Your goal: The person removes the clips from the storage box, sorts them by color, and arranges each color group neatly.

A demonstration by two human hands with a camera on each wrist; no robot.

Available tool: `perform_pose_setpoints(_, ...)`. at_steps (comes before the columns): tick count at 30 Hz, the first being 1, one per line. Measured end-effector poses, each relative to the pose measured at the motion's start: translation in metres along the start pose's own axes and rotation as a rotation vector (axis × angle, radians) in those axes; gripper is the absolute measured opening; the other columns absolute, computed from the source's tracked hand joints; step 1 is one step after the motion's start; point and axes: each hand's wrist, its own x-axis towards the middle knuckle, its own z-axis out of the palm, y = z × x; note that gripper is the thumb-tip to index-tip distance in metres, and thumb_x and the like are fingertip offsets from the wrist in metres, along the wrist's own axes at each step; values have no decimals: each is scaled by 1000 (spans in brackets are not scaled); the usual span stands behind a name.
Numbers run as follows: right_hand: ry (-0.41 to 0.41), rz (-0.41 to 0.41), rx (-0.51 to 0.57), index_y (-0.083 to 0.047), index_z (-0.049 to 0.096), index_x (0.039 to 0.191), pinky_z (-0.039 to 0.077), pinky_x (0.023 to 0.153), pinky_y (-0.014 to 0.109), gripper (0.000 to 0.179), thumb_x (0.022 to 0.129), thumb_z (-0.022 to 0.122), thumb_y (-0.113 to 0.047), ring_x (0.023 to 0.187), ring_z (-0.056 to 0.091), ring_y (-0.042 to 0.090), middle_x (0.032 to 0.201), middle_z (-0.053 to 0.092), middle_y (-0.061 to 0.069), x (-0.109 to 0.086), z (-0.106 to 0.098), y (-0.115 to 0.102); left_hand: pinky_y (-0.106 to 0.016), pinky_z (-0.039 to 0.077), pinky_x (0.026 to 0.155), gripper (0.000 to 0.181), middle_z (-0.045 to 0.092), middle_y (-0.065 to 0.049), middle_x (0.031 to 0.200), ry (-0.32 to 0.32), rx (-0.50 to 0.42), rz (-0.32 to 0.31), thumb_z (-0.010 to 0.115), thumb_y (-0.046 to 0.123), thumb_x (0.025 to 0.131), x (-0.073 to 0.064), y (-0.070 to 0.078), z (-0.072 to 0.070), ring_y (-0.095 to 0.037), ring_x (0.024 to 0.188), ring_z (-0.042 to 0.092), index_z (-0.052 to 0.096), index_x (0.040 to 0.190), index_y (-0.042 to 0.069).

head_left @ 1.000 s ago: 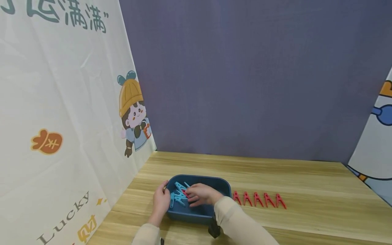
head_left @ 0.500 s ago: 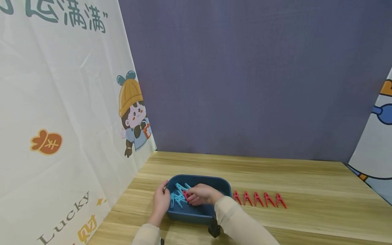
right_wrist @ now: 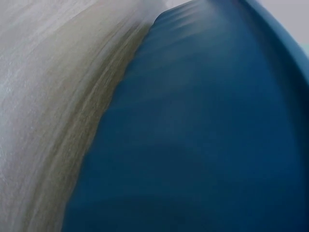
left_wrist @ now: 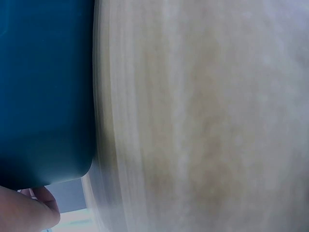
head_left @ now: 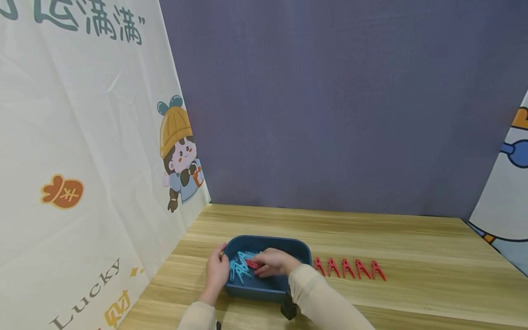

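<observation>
A dark blue plastic bin (head_left: pixel 255 293) stands on the wooden table, with several light blue clothespins (head_left: pixel 240 269) piled in its left part. Over its left rim, my left hand (head_left: pixel 217 270) holds the bin steady with curled fingers. Inside the bin, my right hand (head_left: pixel 274 263) pinches a red clothespin (head_left: pixel 251 264) by one end, among the blue ones. The left wrist view has the bin's outer wall (left_wrist: pixel 48 96) and part of the left hand (left_wrist: pixel 29 210) at its corner. Only the bin's wall (right_wrist: pixel 193 125) and the table fill the right wrist view; the right hand is hidden there.
Right of the bin, several red clothespins (head_left: pixel 346 268) stand in a neat row on the wooden table (head_left: pixel 412 247). A white printed sheet (head_left: pixel 103 137) borders the left side, and a grey-purple panel (head_left: pixel 330 105) rises behind the table.
The red clothespin at my right fingertips has turned to lie more sideways. Some blue clothespins beside it have shifted lower in the bin. My left hand has stayed on the rim.
</observation>
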Motion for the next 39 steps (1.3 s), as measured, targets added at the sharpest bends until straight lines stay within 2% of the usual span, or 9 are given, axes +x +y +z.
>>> perform_pose_setpoints(4,-21,-20,-3,14,50,109,43,87,46,34,86,54,-11,102,55,36,111,52,21,1,-1,1,-33,41,64,37,57,-21,99,-6,-2,-9,42,-5,88,0,0,0,-21,74,49,49,124,-11)
perform_pose_setpoints(9,0,-40,24,16,45,114,43,86,46,40,86,54,-11,102,55,36,111,50,25,3,-1,2,-33,42,66,38,56,-21,106,-24,1,-31,41,-4,89,0,0,-1,-22,78,50,48,126,-10)
perform_pose_setpoints(13,19,-41,40,18,46,114,47,82,38,38,87,55,-7,88,58,23,102,53,22,5,-2,3,-35,42,69,38,55,-21,108,-37,1,-54,40,-3,90,0,1,-1,-23,81,50,47,127,-9)
perform_pose_setpoints(18,16,-60,72,16,49,117,50,70,24,37,84,58,1,71,56,11,93,57,15,8,-4,3,-36,42,70,38,54,-22,111,-37,1,-59,40,-3,90,0,2,-1,-24,82,50,47,128,-9)
perform_pose_setpoints(21,27,-83,74,13,51,117,49,65,23,37,83,59,1,68,55,10,92,59,12,8,-5,2,-36,43,70,38,55,-22,111,-39,2,-53,40,-3,90,-1,2,-1,-24,82,51,46,128,-9)
perform_pose_setpoints(29,76,-119,107,4,54,103,46,57,21,22,83,61,-2,62,53,8,79,58,4,5,-9,-4,-34,43,67,39,55,-21,108,-39,-2,-53,40,-3,90,0,2,0,-23,79,50,46,128,-9)
perform_pose_setpoints(36,51,-138,168,4,50,106,46,63,24,22,88,58,-6,67,51,11,86,57,7,-3,-18,-12,-33,43,66,39,55,-21,109,-42,0,-52,39,-3,90,0,2,-1,-22,78,50,46,128,-9)
perform_pose_setpoints(39,45,-143,166,3,51,106,46,63,24,22,90,56,-11,68,51,12,83,57,6,-7,-21,-15,-32,42,66,39,55,-22,108,-41,3,-53,39,-3,90,0,2,-2,-22,78,50,46,128,-9)
